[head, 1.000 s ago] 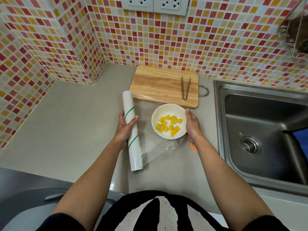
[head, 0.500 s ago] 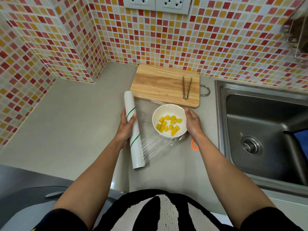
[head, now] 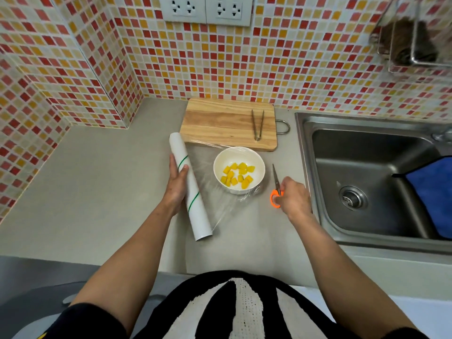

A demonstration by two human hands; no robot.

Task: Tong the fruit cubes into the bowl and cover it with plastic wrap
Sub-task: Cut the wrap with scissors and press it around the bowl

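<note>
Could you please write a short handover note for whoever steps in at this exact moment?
Left hand: gripping the white plastic-wrap roll on the grey counter.
Right hand: closing on the orange-handled scissors beside the bowl.
Done: yellow fruit cubes are in the white bowl; metal tongs rest on the wooden cutting board; clear film is drawn over the bowl, uncut.
Left: cut the film, seal it around the rim.

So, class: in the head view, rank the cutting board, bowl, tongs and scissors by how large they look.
1. Cutting board
2. Bowl
3. Tongs and scissors: similar, and a hand partly hides the scissors, so unranked.
</note>
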